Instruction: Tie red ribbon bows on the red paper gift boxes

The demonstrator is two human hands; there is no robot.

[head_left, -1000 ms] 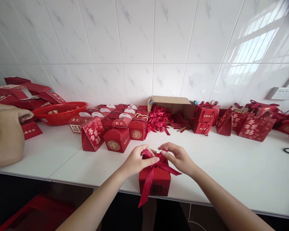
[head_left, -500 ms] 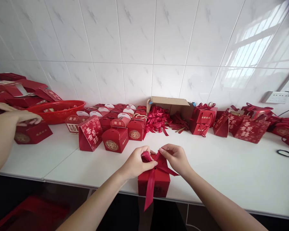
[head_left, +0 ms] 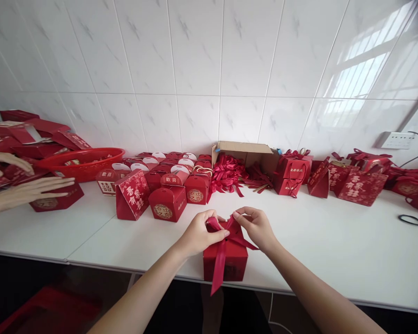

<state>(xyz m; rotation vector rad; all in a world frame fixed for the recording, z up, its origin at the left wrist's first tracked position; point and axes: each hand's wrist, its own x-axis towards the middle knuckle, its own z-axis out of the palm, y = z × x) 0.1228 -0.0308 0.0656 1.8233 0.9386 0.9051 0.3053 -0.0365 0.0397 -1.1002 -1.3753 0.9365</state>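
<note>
A red gift box [head_left: 230,265] stands at the front edge of the white table, with a red satin ribbon [head_left: 220,264] across its top. My left hand [head_left: 202,232] pinches a loop of the ribbon on the box's left. On the other side, my right hand [head_left: 254,225] pinches another part of it between thumb and finger. One ribbon tail hangs down the front of the box, and a second points out to the right beneath my right hand. The fingers partly hide the crossing of the ribbon.
Rows of red boxes [head_left: 167,204] stand left of centre. Behind are a cardboard box [head_left: 245,147] of red ribbons and a red basin [head_left: 90,169]. Finished-looking bags [head_left: 362,185] and a black ring [head_left: 410,220] lie right. Another person's hands [head_left: 35,190] are over a box at left.
My hands keep their pinch on the ribbon with hardly any movement. At left, the other person's hands have spread and lifted off their box, which now sits lower and flatter.
</note>
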